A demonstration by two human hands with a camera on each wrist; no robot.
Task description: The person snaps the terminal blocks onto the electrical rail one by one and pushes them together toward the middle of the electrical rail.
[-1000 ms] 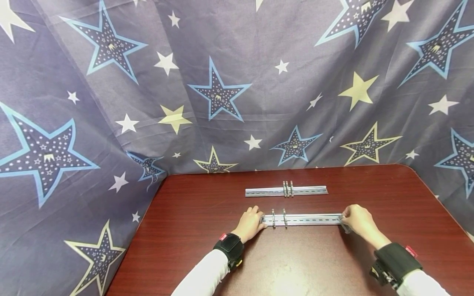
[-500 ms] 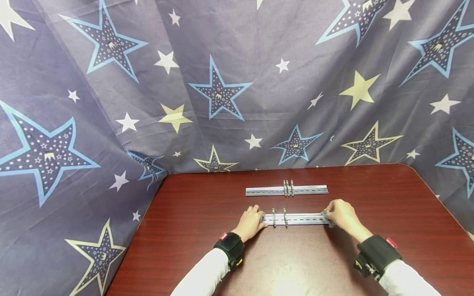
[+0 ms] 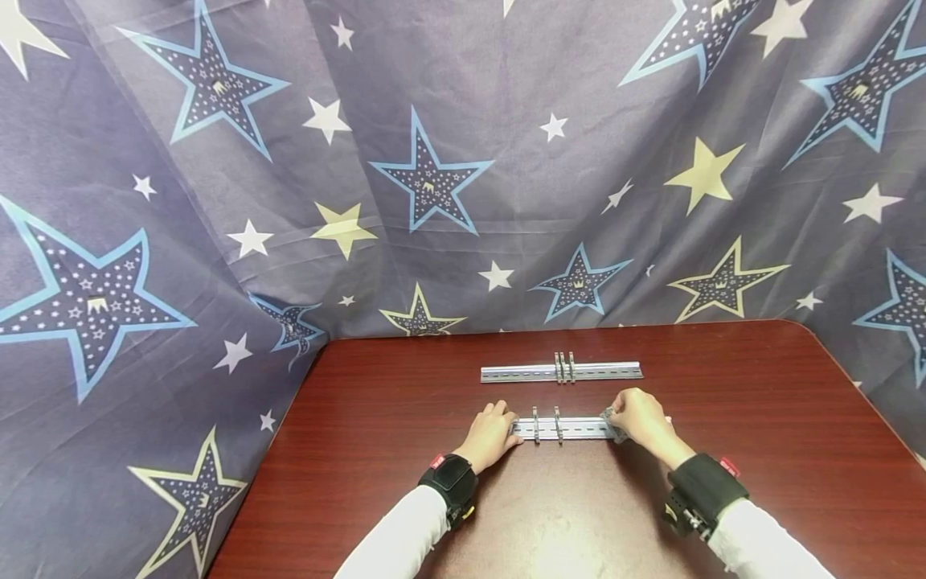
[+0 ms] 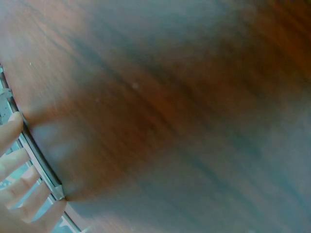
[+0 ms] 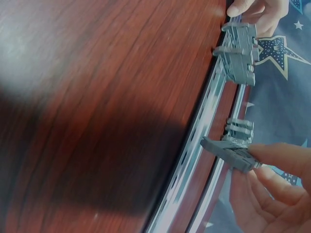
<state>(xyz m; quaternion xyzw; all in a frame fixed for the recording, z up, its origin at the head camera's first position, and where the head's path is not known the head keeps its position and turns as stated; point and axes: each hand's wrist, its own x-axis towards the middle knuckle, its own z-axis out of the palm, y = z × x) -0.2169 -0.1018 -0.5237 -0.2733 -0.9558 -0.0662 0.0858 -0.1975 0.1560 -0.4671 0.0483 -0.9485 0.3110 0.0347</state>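
Note:
A slotted metal DIN rail (image 3: 584, 429) lies on the table, with two thin grey terminal blocks (image 5: 237, 51) standing across it near its left end. My left hand (image 3: 488, 438) grips that end, thumb at the near edge and fingers over the far edge. Between thumb and fingertips, my right hand (image 3: 642, 420) pinches another grey terminal block (image 5: 232, 154), tilted close over the same rail, right of the two mounted ones. The right hand covers the rail's right end in the head view. Only fingers and part of the rail show in the left wrist view.
Farther back, a second DIN rail (image 3: 517, 374) lies parallel, with three terminal blocks (image 3: 564, 367) grouped near its middle. A star-patterned cloth (image 3: 463, 241) hangs behind and beside the reddish-brown table (image 3: 391, 386). Both wrists wear black straps.
My right hand has moved left along the near rail, from its right end toward the mounted blocks, with the terminal block in its fingers. The left hand has stayed in place.

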